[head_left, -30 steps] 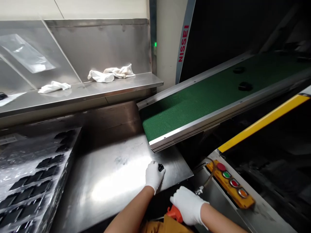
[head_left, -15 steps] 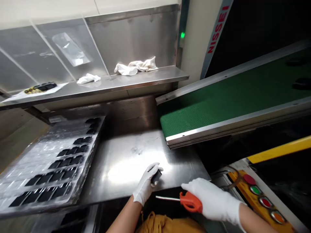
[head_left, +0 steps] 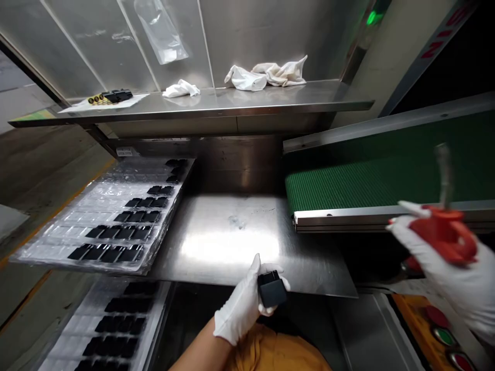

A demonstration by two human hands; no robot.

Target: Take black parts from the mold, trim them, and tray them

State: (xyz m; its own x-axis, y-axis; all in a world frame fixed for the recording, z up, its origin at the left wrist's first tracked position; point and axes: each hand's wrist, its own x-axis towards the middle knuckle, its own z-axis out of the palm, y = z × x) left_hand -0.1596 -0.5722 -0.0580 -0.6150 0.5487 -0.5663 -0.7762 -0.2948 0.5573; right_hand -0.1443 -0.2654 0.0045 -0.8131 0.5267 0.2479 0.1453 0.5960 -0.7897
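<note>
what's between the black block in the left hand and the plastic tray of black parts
Nothing visible. The black block in the left hand is at the front edge of the steel sheet, and only that sheet lies between it and the plastic tray.

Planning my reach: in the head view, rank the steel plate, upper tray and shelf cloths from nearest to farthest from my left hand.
1. Steel plate: directly ahead of the left hand, center.
2. Upper tray: ahead, to the left.
3. Shelf cloths: farthest, at the back on the shelf.
</note>
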